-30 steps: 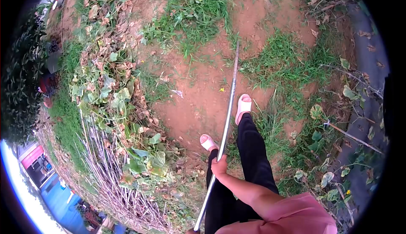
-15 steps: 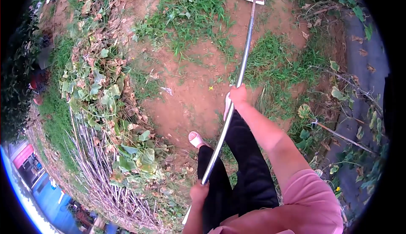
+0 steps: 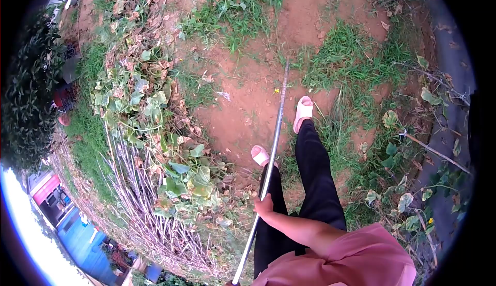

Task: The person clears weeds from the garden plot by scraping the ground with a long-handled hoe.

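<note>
A long silvery metal pole, the handle of a hoe (image 3: 275, 151), slants from the bottom edge up to the bare soil beyond my feet. My right hand (image 3: 264, 206) is closed around the handle in front of my left leg. At the bottom edge, only a sliver of my left hand (image 3: 232, 284) shows, at the near end of the handle; its fingers are mostly cut off by the frame. The far tip of the handle is by a grass patch, and the blade cannot be made out there.
My feet in pink slippers (image 3: 304, 111) stand on reddish soil (image 3: 243, 115). Withering vines (image 3: 155, 110) and a heap of dry sticks (image 3: 150, 208) lie to the left. Green grass (image 3: 341, 58) grows ahead and right. A thin stick (image 3: 436, 152) lies near dark sheeting (image 3: 454, 53) at right.
The hoe has come back toward me, its far end now much closer. Both hands have moved down and nearer my body. The white blade, visible before, no longer shows.
</note>
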The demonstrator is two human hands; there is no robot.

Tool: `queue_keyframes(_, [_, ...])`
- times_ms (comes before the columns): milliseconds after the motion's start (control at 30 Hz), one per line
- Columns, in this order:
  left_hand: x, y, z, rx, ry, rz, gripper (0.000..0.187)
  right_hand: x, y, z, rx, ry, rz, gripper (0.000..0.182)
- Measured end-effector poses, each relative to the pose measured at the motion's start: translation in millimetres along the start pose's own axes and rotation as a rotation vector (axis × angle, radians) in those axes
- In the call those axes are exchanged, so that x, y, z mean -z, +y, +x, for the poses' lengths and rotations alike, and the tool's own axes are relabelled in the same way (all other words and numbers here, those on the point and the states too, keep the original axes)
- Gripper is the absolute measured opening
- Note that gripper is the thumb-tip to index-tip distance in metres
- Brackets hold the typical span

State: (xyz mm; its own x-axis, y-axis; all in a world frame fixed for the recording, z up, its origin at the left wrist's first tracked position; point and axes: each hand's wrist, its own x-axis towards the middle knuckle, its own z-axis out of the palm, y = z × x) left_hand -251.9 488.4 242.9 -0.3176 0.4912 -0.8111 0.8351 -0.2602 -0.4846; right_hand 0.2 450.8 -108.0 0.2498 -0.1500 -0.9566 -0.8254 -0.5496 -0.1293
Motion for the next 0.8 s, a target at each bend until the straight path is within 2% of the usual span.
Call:
queue_keyframes(33, [-4, -8, -7, 0.007, 0.002, -0.004, 0.037, 30, -42, -31, -0.087, -0.135, 0.117, 0.027])
queue_keyframes(100, [-9, 1, -17, 0.019, -0.005, 0.003, 0.036, 37, -41, -25, -0.13, -0.148, 0.066, 0.026])
queue_keyframes(167, [-6, 45, -13, 0.023, -0.003, 0.039, 0.035, 54, -74, -12, -0.154, -0.092, 0.102, 0.031])
queue_keyframes(233, [6, 114, 1, 0.019, 0.008, 0.087, 0.035, 73, -109, 35, -0.08, -0.048, 0.188, 0.03])
queue_keyframes(333, [7, 221, 54, -0.183, 0.159, 0.188, 0.029, 121, -208, 112, 0.092, 0.056, 0.308, 0.036])
queue_keyframes(367, [17, 265, 64, -0.301, 0.219, 0.109, 0.032, 143, -252, 136, 0.176, 0.103, 0.377, 0.038])
queue_keyframes(400, [28, 313, 71, -0.339, 0.287, 0.099, 0.035, 156, -273, 198, 0.223, 0.161, 0.314, 0.038])
queue_keyframes(467, [66, 403, 61, -0.447, 0.341, -0.066, 0.031, 207, -357, 235, 0.349, 0.207, 0.291, 0.033])
queue_keyframes(500, [75, 428, 60, -0.465, 0.331, -0.101, 0.029, 229, -393, 227, 0.375, 0.224, 0.256, 0.029])
queue_keyframes(533, [73, 436, 69, -0.471, 0.279, -0.098, 0.032, 231, -391, 235, 0.388, 0.248, 0.269, 0.028])
queue_keyframes(600, [66, 425, 82, -0.444, 0.205, -0.063, 0.036, 227, -368, 241, 0.396, 0.293, 0.295, 0.028])
queue_keyframes(633, [59, 396, 88, -0.413, 0.192, -0.033, 0.035, 208, -333, 228, 0.304, 0.294, 0.344, 0.027])
queue_keyframes(667, [34, 347, 108, -0.428, 0.169, -0.008, 0.031, 183, -280, 219, 0.285, 0.306, 0.278, 0.026])
queue_keyframes(700, [8, 283, 117, -0.429, 0.141, 0.018, 0.026, 155, -227, 197, 0.181, 0.306, 0.304, 0.024])
queue_keyframes(733, [3, 231, 107, -0.306, 0.081, 0.112, 0.026, 130, -171, 168, 0.184, 0.272, 0.316, 0.023])
queue_keyframes(800, [0, 136, 76, -0.168, 0.019, 0.179, 0.03, 96, -102, 97, -0.004, 0.233, 0.358, 0.019])
